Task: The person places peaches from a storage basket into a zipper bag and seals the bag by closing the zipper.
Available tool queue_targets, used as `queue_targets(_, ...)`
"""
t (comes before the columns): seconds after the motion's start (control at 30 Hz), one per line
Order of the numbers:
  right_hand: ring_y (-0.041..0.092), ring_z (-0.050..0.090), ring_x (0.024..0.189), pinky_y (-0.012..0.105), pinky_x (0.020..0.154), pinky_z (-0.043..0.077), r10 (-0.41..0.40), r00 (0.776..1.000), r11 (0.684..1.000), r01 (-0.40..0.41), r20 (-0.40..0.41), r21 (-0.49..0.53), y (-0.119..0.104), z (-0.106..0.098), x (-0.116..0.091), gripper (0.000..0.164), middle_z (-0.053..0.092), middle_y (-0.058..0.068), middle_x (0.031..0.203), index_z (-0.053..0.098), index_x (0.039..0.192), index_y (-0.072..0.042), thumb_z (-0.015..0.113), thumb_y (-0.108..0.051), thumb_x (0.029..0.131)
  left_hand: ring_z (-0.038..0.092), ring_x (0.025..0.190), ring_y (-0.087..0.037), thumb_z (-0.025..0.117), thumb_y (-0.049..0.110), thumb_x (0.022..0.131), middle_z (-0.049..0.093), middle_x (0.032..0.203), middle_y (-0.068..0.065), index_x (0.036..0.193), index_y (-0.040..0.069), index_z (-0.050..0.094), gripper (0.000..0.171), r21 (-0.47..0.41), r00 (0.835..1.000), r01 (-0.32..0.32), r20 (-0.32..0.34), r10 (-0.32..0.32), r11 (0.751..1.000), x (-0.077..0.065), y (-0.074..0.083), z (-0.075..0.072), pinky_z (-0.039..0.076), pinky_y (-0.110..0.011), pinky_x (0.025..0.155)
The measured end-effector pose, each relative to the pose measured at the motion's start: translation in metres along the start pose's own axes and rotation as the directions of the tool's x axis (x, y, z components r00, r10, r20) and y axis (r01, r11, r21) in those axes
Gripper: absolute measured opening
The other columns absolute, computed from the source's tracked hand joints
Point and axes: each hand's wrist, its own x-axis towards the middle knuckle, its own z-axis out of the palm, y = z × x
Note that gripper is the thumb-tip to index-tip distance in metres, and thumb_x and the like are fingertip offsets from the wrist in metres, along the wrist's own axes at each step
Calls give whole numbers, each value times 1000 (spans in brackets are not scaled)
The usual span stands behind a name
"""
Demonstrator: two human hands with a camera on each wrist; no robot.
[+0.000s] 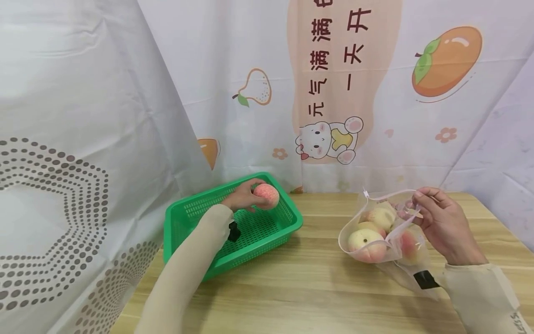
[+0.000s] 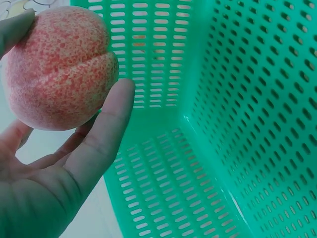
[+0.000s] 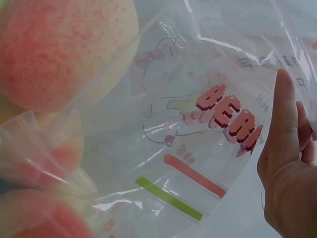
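My left hand [image 1: 246, 196] holds a speckled pink peach [image 1: 267, 195] above the right part of a green perforated basket [image 1: 258, 248]. In the left wrist view the thumb and fingers curl round the peach [image 2: 62, 69]. On the right, my right hand [image 1: 448, 225] pinches the rim of a clear plastic zip bag [image 1: 394, 266], whose mouth gapes open. Several pale yellow and pink peaches [image 1: 367, 243] lie inside the bag. In the right wrist view, peaches [image 3: 64, 54] show beside the bag's printed lettering [image 3: 230, 116].
A wood-grain table [image 1: 300, 283] carries the basket at left and the bag at right. Behind it hangs a printed curtain [image 1: 250, 125]; a grey-white patterned cloth [image 1: 83, 116] drapes along the left. Black straps show at both wrists.
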Motion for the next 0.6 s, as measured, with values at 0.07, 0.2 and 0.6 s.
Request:
queue_targets(0.07,23,69,77,36,74,60,-1,1000,1000,1,2,2,0,0,-1,28,66,13,86,65,102,2,38,11,103,64,105,-33,76,16,89,58,121,-21,145,15,46,64,7,1000,-8,-3,8,1000,-2,2,1,58,-49,77)
queue_targets(0.2,22,69,78,35,74,60,-5,1000,1000,5,13,-4,1,0,-1,29,66,13,86,64,101,2,37,11,103,65,105,-31,76,16,89,59,122,-21,145,15,47,64,9,1000,-30,2,30,1000,-7,8,3,60,-42,71)
queue_targets(0.6,22,69,79,35,73,60,4,1000,1000,-4,4,2,0,1,0,25,67,13,86,63,103,3,39,10,103,64,103,-31,76,10,88,53,129,-21,145,13,47,64,12,993,-105,51,104,994,-18,21,11,59,-47,75)
